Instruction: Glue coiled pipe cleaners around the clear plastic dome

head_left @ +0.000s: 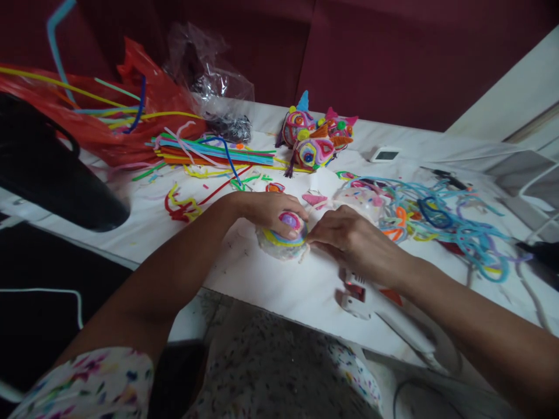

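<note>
A rounded, pale craft piece (pixel 283 250) with a purple, pink, blue and yellow ringed pattern rests on the white table near its front edge. Over its top lies my left hand (pixel 277 214), its fingers wrapped round the piece and holding it. At the piece's right side, my right hand (pixel 338 233) pinches a thin pale pink strand (pixel 304 254) against the edge. The fingertips of my right hand are partly hidden and a little blurred.
Finished colourful figures (pixel 308 148) stand at the back. Pipe cleaners (pixel 218 152) and a red bag (pixel 144 99) lie back left, with a black container (pixel 56 169) at left. Tangled blue strands (pixel 471 233) are at right. A white glue gun (pixel 358 299) lies below my right hand.
</note>
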`<move>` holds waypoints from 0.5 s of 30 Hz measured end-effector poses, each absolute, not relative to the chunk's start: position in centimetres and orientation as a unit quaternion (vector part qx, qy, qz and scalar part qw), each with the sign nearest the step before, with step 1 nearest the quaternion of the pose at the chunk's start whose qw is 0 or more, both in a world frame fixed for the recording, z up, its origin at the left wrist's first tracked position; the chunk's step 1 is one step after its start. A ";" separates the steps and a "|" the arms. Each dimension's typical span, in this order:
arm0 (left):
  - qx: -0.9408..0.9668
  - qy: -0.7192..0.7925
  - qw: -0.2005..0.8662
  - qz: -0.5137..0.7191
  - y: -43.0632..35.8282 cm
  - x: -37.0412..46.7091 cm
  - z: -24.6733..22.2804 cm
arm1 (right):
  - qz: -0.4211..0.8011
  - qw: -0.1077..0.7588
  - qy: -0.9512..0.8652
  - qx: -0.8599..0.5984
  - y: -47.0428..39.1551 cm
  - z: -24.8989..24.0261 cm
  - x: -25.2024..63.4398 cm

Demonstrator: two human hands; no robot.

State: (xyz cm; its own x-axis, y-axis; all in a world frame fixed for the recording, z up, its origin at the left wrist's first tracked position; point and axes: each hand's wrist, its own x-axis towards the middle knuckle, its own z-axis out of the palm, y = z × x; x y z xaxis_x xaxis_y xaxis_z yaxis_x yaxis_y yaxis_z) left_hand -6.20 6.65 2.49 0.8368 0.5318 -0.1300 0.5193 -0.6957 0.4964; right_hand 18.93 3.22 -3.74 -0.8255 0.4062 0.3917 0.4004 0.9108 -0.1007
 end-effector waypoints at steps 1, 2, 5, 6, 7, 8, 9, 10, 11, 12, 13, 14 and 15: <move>0.921 0.287 0.264 0.010 6.6 -6.2 2.6 | 0.005 0.213 -0.955 -0.208 3.2 -3.6 18.8; 0.921 0.288 0.262 0.008 6.6 -6.1 2.6 | 0.004 0.213 -0.956 -0.203 3.1 -3.4 18.7; 0.922 0.287 0.259 0.007 6.5 -6.1 2.8 | 0.011 0.189 -0.963 -0.192 2.9 -2.6 18.4; 0.923 0.285 0.259 0.007 6.5 -6.1 2.8 | 0.014 0.178 -0.965 -0.193 2.9 -2.4 18.4; 0.923 0.284 0.259 0.009 6.5 -6.1 2.7 | 0.015 0.166 -0.966 -0.198 2.9 -2.2 18.4; 0.923 0.284 0.259 0.009 6.5 -6.1 2.7 | 0.014 0.158 -0.966 -0.206 2.8 -2.1 18.4; 0.923 0.285 0.259 0.009 6.5 -6.1 2.7 | 0.012 0.154 -0.964 -0.216 2.8 -2.0 18.3; 0.923 0.285 0.259 0.009 6.5 -6.1 2.7 | 0.011 0.149 -0.963 -0.224 2.7 -2.0 18.2; 0.923 0.285 0.259 0.008 6.5 -6.1 2.6 | 0.011 0.144 -0.962 -0.231 2.6 -2.0 18.2; 0.923 0.284 0.258 0.007 6.5 -6.1 2.6 | 0.010 0.142 -0.961 -0.236 2.5 -2.1 18.1; 0.923 0.284 0.258 0.007 6.5 -6.1 2.6 | 0.009 0.142 -0.960 -0.240 2.4 -2.1 18.0; 0.923 0.285 0.259 0.006 6.5 -6.0 2.7 | 0.006 0.145 -0.959 -0.245 2.3 -2.2 17.9; 0.923 0.285 0.260 0.006 6.5 -6.0 2.7 | 0.001 0.148 -0.957 -0.251 2.2 -2.2 17.7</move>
